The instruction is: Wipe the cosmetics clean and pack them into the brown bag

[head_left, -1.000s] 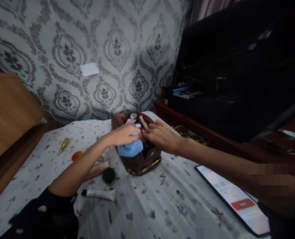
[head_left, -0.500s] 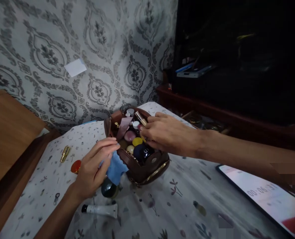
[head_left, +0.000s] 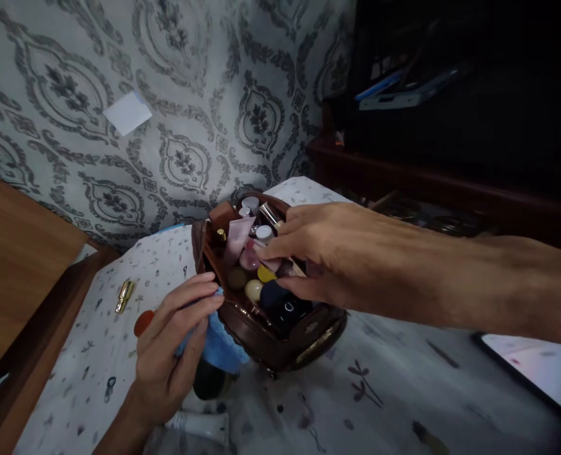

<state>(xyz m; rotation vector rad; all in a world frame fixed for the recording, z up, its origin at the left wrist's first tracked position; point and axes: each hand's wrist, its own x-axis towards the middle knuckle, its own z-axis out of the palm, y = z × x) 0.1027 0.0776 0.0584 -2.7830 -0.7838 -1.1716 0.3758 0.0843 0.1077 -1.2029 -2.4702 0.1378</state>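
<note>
A brown zip-up makeup bag point(head_left: 242, 321) lies unzipped on the patterned sheet, packed with cosmetics. Over it reaches my right hand point(head_left: 313, 243), thumb and index finger apart among the items, with no clear hold on any; its other fingertips are partly hidden. Near those fingers are a pink tube point(head_left: 238, 239), a white-capped jar point(head_left: 264, 234), a yellow round item point(head_left: 266, 273) and a dark blue-black case point(head_left: 283, 306). My left hand point(head_left: 174, 338) pinches a light blue cloth point(head_left: 223, 344) against the bag's near left side. A dark round jar point(head_left: 208, 380) sits below the cloth.
Left of the bag lie a gold lipstick-like tube point(head_left: 125, 296) and an orange-red round item point(head_left: 143, 323). A white squeeze tube point(head_left: 202, 426) rests in front. A lit phone or tablet point(head_left: 531, 370) lies at the right. Wooden furniture point(head_left: 19, 246) borders the left side.
My right hand has come further over the bag, its fingers spreading toward the middle items. The left hand keeps the cloth. The view has shifted and moved closer to the bag.
</note>
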